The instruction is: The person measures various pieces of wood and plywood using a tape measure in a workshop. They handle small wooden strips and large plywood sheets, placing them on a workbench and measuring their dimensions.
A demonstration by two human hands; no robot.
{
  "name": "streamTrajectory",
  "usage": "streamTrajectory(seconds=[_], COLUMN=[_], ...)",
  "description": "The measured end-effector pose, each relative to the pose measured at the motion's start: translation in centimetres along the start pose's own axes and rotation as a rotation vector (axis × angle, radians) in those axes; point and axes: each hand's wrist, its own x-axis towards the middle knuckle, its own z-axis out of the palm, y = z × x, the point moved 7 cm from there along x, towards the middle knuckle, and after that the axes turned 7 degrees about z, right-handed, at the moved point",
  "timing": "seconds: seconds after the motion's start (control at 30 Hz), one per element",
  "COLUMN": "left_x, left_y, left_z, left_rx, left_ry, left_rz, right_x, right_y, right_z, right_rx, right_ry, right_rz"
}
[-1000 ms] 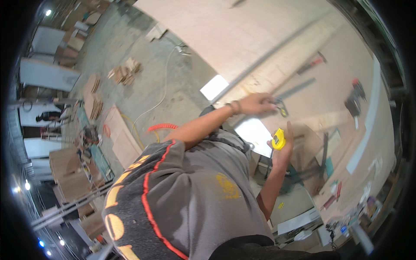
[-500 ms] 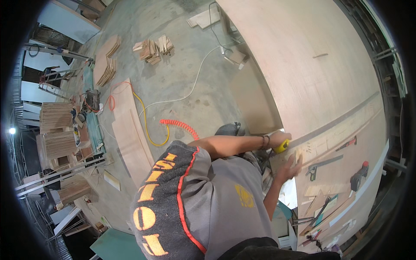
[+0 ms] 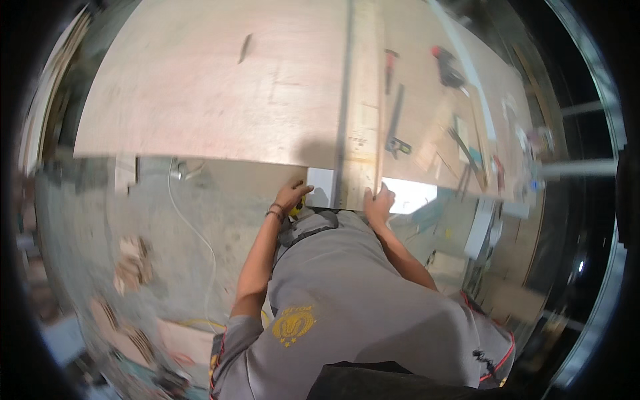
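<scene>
My left hand (image 3: 292, 196) is closed around a yellow tape measure (image 3: 297, 209), mostly hidden under the fingers, just off the near edge of a large plywood sheet (image 3: 213, 100). My right hand (image 3: 379, 205) has its thumb and fingers apart, at the right side of the near end of a pale wooden plank (image 3: 363, 113). This plank runs away from me across the worktop, with a dark grey strip (image 3: 345, 100) along its left side. Its near end sticks out past the sheet's edge, between my hands. A white piece (image 3: 321, 185) shows beside it.
Right of the plank lie a red-handled tool (image 3: 391, 70), a dark try square (image 3: 397, 123), a black tool with a red end (image 3: 448, 68) and a long dark tool (image 3: 465, 152). A thin wood sliver (image 3: 245, 49) rests on the sheet. Wood offcuts (image 3: 132, 265) and a white cable (image 3: 200, 233) lie on the floor.
My view has swung round to face the worktop squarely. My hands, close together before, are now apart on either side of the plank's near end; the tape measure stays with my left hand.
</scene>
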Motion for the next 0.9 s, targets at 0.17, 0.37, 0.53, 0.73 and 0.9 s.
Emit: streamTrajectory(seconds=[0.17,0.37,0.53,0.73,0.9], left_x=[0.9,1.3,0.5,0.0,0.8], left_y=[3.6,1.3,1.7,2.5,3.8], left_z=[3.3,2.7,2.8,2.8,3.5], left_rx=[0.130,0.244,0.213,0.323,0.396], left_ry=[-0.244,-0.183,-0.157,-0.104,-0.124], left_rz=[-0.089,-0.049,-0.068,-0.017,0.034], right_x=[0.7,0.3,0.4,0.6,1.6], right_y=[2.3,2.1,2.4,3.1,3.8], right_z=[-0.9,-1.5,-1.4,-1.1,-1.0], right_rx=[0.032,0.013,0.010,-0.002,0.040], right_ry=[-0.011,-0.050,-0.096,-0.101,-0.078], right_rz=[-0.047,-0.110,-0.059,-0.032,-0.067])
